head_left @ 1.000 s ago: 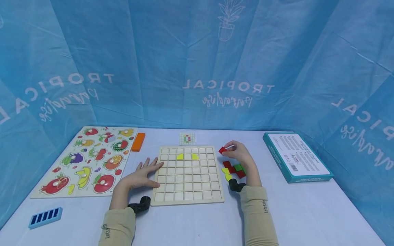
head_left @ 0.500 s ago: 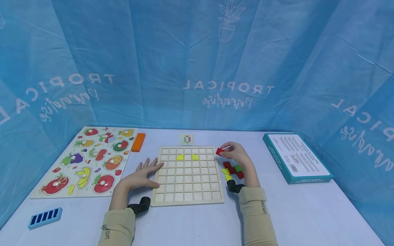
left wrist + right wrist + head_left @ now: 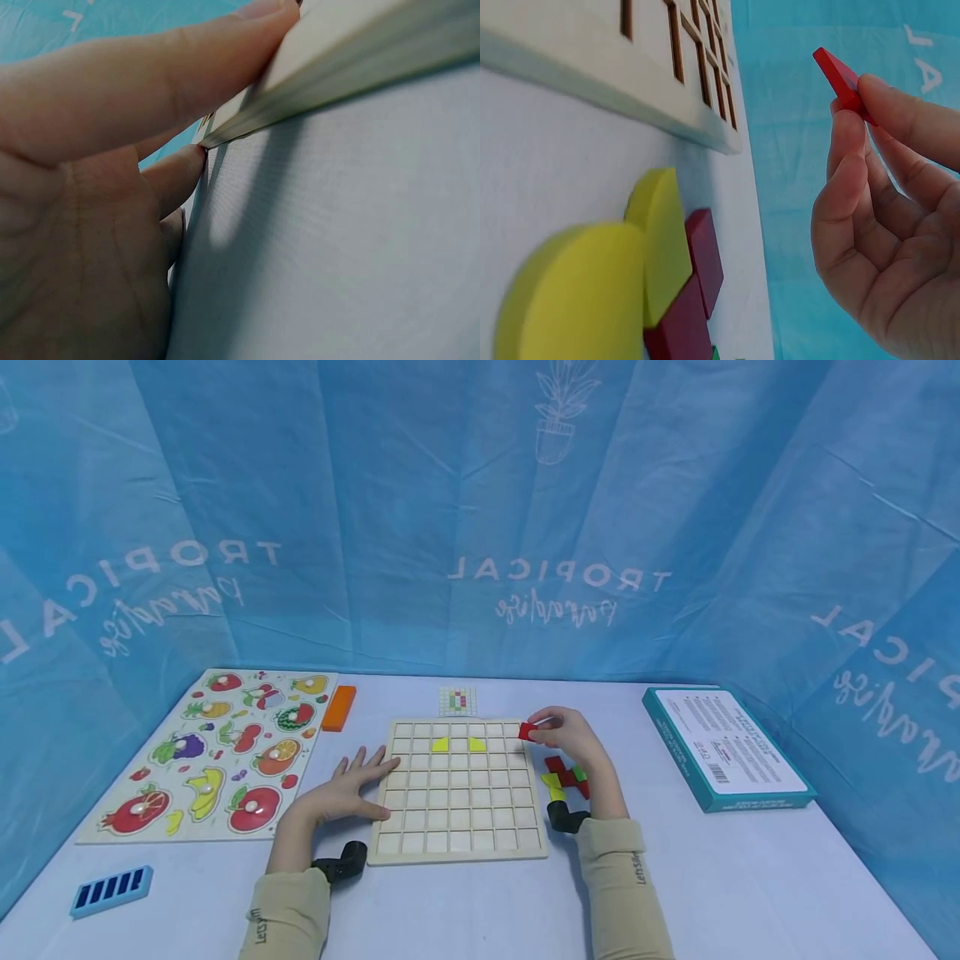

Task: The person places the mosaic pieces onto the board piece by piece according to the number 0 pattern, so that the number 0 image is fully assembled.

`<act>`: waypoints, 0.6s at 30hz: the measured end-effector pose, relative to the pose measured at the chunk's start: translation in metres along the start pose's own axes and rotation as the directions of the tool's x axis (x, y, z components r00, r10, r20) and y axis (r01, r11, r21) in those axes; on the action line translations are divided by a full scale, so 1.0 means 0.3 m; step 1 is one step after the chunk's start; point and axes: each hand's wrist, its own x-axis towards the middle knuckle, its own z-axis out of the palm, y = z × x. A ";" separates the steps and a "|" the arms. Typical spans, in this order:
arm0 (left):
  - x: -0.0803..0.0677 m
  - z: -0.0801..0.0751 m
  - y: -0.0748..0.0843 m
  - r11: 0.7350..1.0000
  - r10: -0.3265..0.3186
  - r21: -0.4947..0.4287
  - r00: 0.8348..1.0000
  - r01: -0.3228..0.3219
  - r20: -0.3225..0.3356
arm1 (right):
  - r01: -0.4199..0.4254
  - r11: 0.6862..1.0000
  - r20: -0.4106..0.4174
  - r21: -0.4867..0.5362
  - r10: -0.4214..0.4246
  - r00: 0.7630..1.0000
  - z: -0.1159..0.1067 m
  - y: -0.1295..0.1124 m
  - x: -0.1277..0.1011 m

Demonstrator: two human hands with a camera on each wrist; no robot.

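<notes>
My right hand (image 3: 572,737) pinches a red square tile (image 3: 845,84) between thumb and fingers. In the head view that tile overlaps the far right corner of the wooden grid board (image 3: 448,852); the right wrist view shows it raised in the air. My left hand (image 3: 341,793) lies spread at the board's left edge, thumb (image 3: 225,56) and fingertips touching the rim. Two yellow quarter-round tiles, one left (image 3: 440,744) and one right (image 3: 477,744), sit in the board's second row. Below my right hand lie loose yellow tiles (image 3: 660,244), dark red tiles (image 3: 705,259) and a partly hidden green tile (image 3: 579,773).
A small pattern card (image 3: 457,702) lies behind the board. To the left are a fruit puzzle board (image 3: 247,760), an orange block (image 3: 339,708) and a light blue slotted piece (image 3: 112,892). A teal box (image 3: 727,747) lies at the right, and a blue curtain (image 3: 480,527) hangs behind.
My right hand has carried the red tile left, from beside the board to over its far right corner. My left hand has stayed at the board's edge.
</notes>
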 end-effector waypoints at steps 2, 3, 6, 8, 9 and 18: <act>0.001 0.000 0.000 1.000 -0.001 0.001 1.000 0.001 -0.001 | 0.012 1.000 0.003 0.004 -0.012 1.000 0.008 -0.007 0.001; 0.002 0.000 -0.001 1.000 0.001 0.002 1.000 -0.001 -0.001 | 0.018 1.000 0.004 0.002 -0.018 1.000 0.013 -0.011 0.002; 0.003 0.000 -0.002 1.000 0.004 0.007 1.000 -0.004 -0.001 | 0.037 0.999 0.012 0.008 -0.037 0.999 0.026 -0.020 0.005; 0.003 0.000 -0.002 1.000 0.007 0.006 1.000 -0.007 0.000 | 0.048 0.999 0.018 0.008 -0.048 0.999 0.036 -0.027 0.006; 0.003 0.001 -0.003 1.000 0.007 0.004 1.000 -0.007 0.000 | 0.055 0.998 0.025 0.010 -0.056 0.998 0.041 -0.030 0.007; 0.002 0.000 -0.004 1.000 0.016 0.018 1.000 -0.016 0.009 | 0.107 0.993 0.068 0.047 -0.110 0.992 0.092 -0.067 0.002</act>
